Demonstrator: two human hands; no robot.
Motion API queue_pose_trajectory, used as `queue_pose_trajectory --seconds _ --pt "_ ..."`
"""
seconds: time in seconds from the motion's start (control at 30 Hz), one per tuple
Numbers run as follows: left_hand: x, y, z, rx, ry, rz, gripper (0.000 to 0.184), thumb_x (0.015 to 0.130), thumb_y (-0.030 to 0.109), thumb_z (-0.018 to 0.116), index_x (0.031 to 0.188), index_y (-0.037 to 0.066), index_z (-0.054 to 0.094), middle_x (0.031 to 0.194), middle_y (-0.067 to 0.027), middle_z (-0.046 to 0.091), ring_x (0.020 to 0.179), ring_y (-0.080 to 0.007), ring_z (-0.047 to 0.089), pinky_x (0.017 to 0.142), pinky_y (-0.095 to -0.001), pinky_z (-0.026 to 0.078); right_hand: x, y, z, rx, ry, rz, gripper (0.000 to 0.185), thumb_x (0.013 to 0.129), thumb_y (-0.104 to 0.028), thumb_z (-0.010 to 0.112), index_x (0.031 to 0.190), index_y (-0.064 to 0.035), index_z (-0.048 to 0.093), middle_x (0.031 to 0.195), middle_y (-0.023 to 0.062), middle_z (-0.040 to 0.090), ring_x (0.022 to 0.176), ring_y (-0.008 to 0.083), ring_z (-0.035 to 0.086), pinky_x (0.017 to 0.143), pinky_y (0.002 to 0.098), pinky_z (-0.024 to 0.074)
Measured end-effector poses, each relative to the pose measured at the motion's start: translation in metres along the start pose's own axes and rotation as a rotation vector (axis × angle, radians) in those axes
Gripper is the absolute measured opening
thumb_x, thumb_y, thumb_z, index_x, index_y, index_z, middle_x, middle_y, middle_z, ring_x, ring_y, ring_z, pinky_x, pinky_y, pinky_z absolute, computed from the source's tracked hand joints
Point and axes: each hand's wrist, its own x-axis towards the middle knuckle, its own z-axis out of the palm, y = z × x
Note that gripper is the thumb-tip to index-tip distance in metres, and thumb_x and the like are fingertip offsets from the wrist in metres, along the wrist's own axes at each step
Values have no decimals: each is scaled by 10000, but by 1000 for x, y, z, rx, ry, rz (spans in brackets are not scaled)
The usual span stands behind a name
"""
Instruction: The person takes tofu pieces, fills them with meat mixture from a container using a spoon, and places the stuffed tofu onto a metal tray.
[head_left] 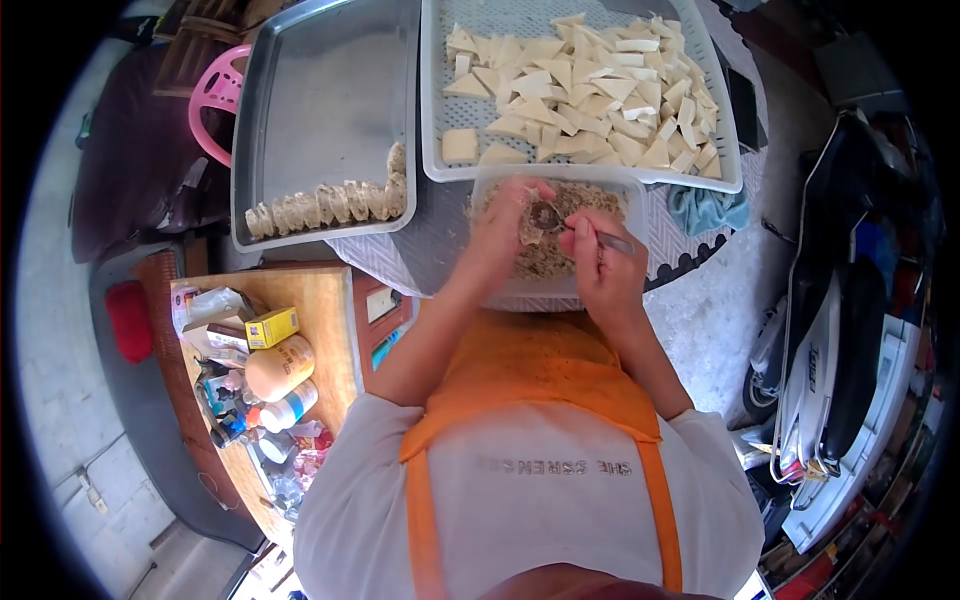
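Observation:
My left hand point(502, 225) is closed around a small pale piece with filling on it, apparently a tofu piece point(532, 238), largely hidden by my fingers. In my right hand point(608, 262) is a metal spoon point(614, 243), its bowl end against that piece. Both hands are over a clear plastic tub point(632, 186) holding crumbly brown filling point(545, 262). Just beyond the tub, a white perforated tray point(432, 110) carries a heap of cut tofu pieces point(600, 95), many of them triangular. A metal tray point(325, 110) to the left bears a row of filled pieces point(325, 207) along its near edge.
A pink chair or stool back point(212, 105) shows beside the metal tray. At lower left, a wooden table point(325, 300) holds a yellow box point(272, 327), bottles and small packets. A blue-green cloth point(708, 208) lies by the tub, and a scooter point(825, 370) stands at right.

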Motion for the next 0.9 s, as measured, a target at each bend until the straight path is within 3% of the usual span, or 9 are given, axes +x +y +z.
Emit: queue_pose_trajectory --seconds 0.03,0.13,0.27,0.4,0.5,0.63,0.73,0.83,0.9 --pt "1 0 0 -10 -9 15 429 1028 415 262 1103 87 528 1028 -35 556 960 -145 556 811 -326 481 0 1 -2 -6 0 -21 161 954 -88 496 896 14 606 739 72 644 616 98 609 556 235 499" --pt "0 6 6 -16 -43 -20 362 1015 338 255 1091 117 531 1071 -19 535 958 -112 522 752 -263 462 2 2 -15 413 126 294 186 966 -116 478 893 5 599 743 74 642 587 122 597 549 249 501" --pt "11 -10 3 167 -8 158 409 1022 381 235 1096 94 516 1030 -36 542 905 -125 528 767 -292 463 17 3 -16 654 183 474 224 980 -184 470 929 1 585 716 83 628 563 117 589 525 241 492" --pt "8 6 4 3 -17 120 458 1027 435 206 1104 94 502 1000 -49 538 901 -145 530 806 -314 461 3 13 -13 520 8 511 221 977 -185 475 922 -3 589 690 80 625 542 123 586 511 243 488" --pt "6 13 5 -85 -6 96 466 1026 438 201 1064 90 510 926 -39 539 827 -140 522 752 -292 457 -2 16 -25 588 34 615 217 977 -162 469 897 -6 595 659 65 612 528 108 572 505 234 481" --pt "6 20 8 -134 -55 62 469 1027 409 242 875 77 536 724 -22 523 605 -129 489 543 -260 421 -1 19 -32 416 162 377 192 967 -148 488 894 -12 603 649 56 611 521 86 555 495 213 463" --pt "6 22 -5 -203 -198 -52 450 1018 355 319 711 82 503 562 -4 454 442 -114 405 390 -246 311 -4 26 -30 272 109 314 205 964 -144 492 880 -1 612 658 54 625 530 87 577 498 213 466" --pt "1 19 10 -100 -39 22 417 999 280 370 644 87 474 496 -11 420 379 -108 351 334 -239 231 -4 29 -22 25 1 282 221 953 -121 498 828 14 620 671 61 642 541 107 612 506 232 474" --pt "-3 31 14 -12 -16 -19 415 994 302 409 663 64 480 492 -29 431 368 -118 356 319 -260 253 3 27 -21 -80 14 223 219 938 -108 512 801 23 622 684 74 648 544 130 628 510 251 479"
